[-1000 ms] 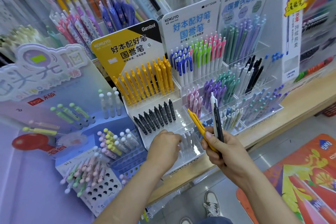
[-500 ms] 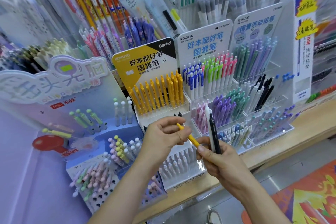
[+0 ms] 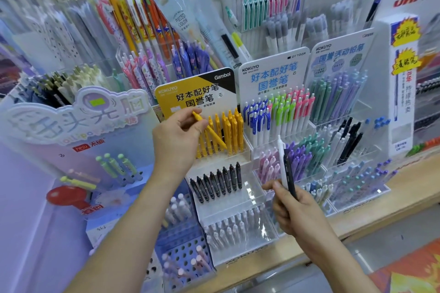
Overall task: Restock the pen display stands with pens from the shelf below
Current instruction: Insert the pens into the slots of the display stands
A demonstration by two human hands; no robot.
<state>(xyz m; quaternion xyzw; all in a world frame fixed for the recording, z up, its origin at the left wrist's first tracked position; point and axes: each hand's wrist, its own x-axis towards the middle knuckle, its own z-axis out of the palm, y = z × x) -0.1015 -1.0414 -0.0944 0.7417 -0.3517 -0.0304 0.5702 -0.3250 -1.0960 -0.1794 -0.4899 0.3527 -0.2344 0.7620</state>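
My slender left forearm (image 3: pixel 133 221) and right forearm (image 3: pixel 333 252) were bare all the way down to the bottom edge of the view. My left hand (image 3: pixel 177 135) and right hand (image 3: pixel 295 211) were bare as well.

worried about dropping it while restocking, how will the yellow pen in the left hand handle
The yellow pen is probably stiff: it juts straight out of the left hand with no sag. It seems light, since a fingertip pinch near one end carries it. Its slim, smooth-looking plastic barrel could slip or roll if laid flat.
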